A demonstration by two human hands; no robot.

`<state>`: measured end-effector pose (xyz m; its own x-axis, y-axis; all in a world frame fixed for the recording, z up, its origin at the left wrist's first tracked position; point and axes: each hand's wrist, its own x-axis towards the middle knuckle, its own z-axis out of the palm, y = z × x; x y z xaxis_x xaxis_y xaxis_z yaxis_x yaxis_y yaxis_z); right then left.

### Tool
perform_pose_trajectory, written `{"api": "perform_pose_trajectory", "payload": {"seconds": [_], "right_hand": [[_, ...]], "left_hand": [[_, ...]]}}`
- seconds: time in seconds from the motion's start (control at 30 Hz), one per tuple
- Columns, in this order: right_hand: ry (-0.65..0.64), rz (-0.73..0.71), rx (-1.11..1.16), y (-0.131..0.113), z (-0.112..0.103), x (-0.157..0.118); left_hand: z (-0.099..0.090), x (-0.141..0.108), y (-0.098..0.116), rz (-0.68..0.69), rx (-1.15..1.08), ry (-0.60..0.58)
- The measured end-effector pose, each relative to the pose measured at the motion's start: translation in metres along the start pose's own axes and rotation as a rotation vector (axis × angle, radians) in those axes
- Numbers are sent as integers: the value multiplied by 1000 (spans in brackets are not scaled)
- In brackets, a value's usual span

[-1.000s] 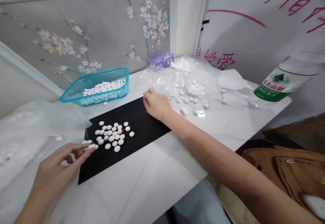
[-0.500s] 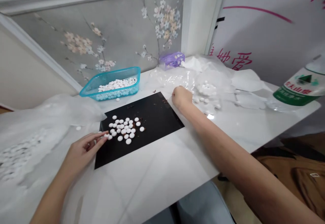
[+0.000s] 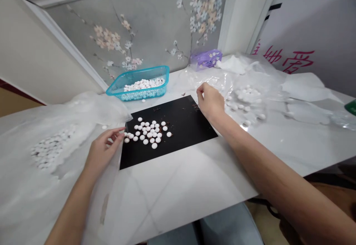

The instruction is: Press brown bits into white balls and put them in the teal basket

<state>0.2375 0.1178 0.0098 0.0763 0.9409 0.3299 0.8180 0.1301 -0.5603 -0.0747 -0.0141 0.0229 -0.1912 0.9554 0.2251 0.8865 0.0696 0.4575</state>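
White round pieces (image 3: 151, 134) lie in a loose cluster on the left part of a black sheet (image 3: 185, 126), with reddish-brown crumbs among them. My left hand (image 3: 104, 145) is at the sheet's left edge, thumb and fingers apart, its fingertips beside a few white pieces. At the sheet's upper right corner, my right hand (image 3: 210, 99) is closed with thumb and fingertips near dark brown bits (image 3: 195, 106); whatever it holds is too small to make out. A blue plastic basket (image 3: 139, 75) full of white pieces stands behind the sheet.
Clear plastic bags with white pieces lie on the left (image 3: 52, 146) and right (image 3: 249, 93) of the white table (image 3: 178, 189). A purple packet (image 3: 206, 59) rests against the wall. Part of a green-labelled bottle (image 3: 350, 108) shows at the right edge.
The camera view has shifted, so the scene sits further right. Near the sheet's upper right corner, my right hand has turned, showing thumb and fingertips. My left fingers have parted slightly from the white pieces.
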Motion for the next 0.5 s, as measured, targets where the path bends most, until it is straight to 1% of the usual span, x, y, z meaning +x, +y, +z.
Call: {"api": "perform_pose_trajectory", "payload": {"seconds": [0.07, 0.13, 0.17, 0.23, 0.3, 0.37, 0.5], "right_hand": [[43, -42, 40, -3, 0, -2], [73, -85, 75, -5, 1, -4], [77, -101, 90, -7, 1, -5], [68, -119, 107, -9, 3, -7], [49, -126, 105, -10, 4, -9], [36, -138, 96, -12, 6, -10], [35, -156, 91, -13, 6, -13]], "left_hand": [[-3, 4, -8, -2, 81, 111], [-5, 10, -19, 41, 224, 168], [-5, 14, -25, 57, 301, 162], [-3, 20, -37, 17, 416, 97], [0, 26, -48, -75, 451, 9], [4, 30, -55, -137, 444, -46], [5, 32, -62, -136, 408, -27]]}}
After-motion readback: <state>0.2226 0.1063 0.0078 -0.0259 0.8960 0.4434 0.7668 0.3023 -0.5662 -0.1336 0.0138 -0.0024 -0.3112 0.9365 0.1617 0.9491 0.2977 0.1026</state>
